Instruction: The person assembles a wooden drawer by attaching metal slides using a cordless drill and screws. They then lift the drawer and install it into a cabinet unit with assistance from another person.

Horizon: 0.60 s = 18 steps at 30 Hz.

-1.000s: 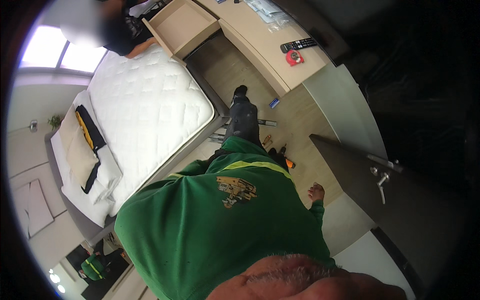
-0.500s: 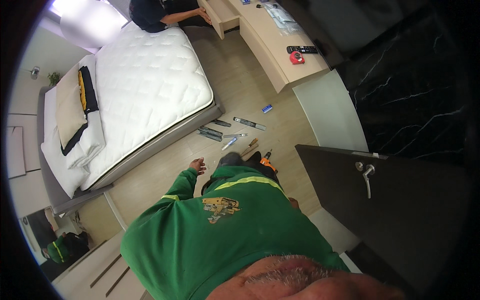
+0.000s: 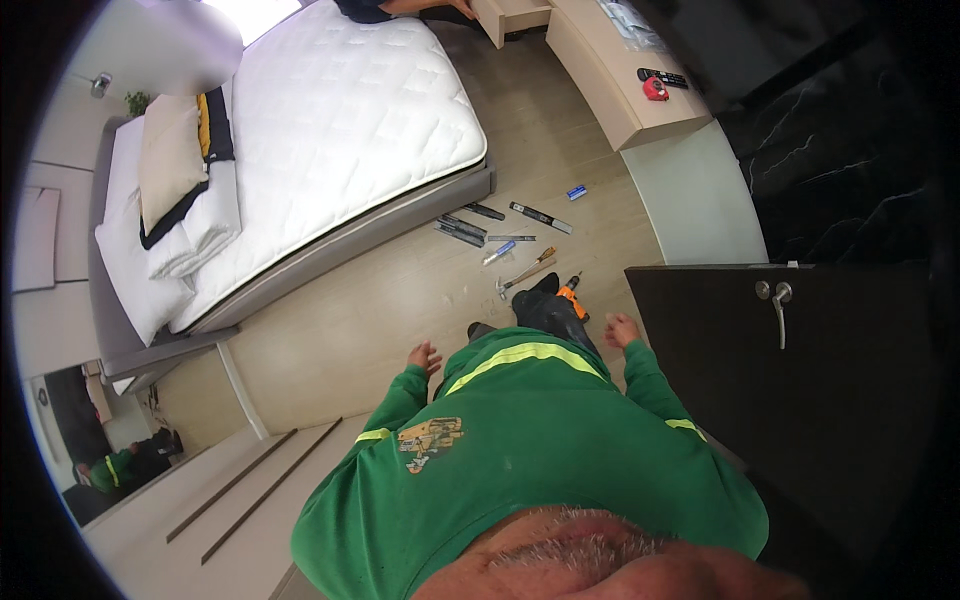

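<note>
My left hand [image 3: 424,357] hangs at my side over the wood-look floor, fingers apart, holding nothing. On my other side my right hand [image 3: 621,330] is held out near the dark door [image 3: 740,340], loosely open and also bare. Between them, by my feet, an orange cordless drill [image 3: 573,300] lies on the floor. A hammer [image 3: 519,279] rests just left of it. Farther off lie several metal drawer slides [image 3: 541,217], a blue-and-white packet [image 3: 500,252] and a small blue box [image 3: 577,193].
A bed with a white mattress [image 3: 350,130] fills the left side. At the far end a co-worker's hand [image 3: 463,8] touches an open drawer [image 3: 497,22] of a beige desk [image 3: 600,90]. A red tape measure [image 3: 655,89] and black remote [image 3: 662,77] sit on the desk.
My view has shifted, so the room sits farther right in the picture. My right hand, mostly hidden before, now shows out at my side. The tools on the floor stay put.
</note>
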Motion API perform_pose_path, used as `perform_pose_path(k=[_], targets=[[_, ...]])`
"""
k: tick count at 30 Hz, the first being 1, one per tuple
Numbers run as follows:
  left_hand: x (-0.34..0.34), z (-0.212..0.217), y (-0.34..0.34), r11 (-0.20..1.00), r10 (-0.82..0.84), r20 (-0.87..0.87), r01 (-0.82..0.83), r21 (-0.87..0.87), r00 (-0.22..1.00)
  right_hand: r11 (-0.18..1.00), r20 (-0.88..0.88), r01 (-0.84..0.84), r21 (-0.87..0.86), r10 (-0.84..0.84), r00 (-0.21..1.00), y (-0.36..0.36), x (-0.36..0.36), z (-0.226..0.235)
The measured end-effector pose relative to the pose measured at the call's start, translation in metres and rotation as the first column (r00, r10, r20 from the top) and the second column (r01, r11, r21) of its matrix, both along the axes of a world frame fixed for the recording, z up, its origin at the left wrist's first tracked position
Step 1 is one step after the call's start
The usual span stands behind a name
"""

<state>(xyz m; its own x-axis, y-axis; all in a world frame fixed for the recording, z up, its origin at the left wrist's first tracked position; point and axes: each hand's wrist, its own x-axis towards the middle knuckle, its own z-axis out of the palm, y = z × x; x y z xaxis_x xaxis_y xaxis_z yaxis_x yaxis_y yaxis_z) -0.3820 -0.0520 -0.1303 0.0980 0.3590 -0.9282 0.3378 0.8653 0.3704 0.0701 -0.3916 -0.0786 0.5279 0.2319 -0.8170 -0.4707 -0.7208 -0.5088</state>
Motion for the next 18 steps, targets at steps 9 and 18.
perform_pose_path(k=[9, 18], targets=[[-0.114, -0.008, -0.071, 0.973, 0.106, -0.136, -0.131, -0.190, 0.985, 0.968, 0.097, -0.240, 0.068, 0.233, 0.967, 0.009, -0.053, -0.039], [-0.071, -0.003, -0.064, 0.922, 0.384, -0.022, -0.385, -0.029, 0.923, 0.961, -0.107, -0.203, -0.190, 0.185, 0.977, 0.015, -0.022, -0.025]])
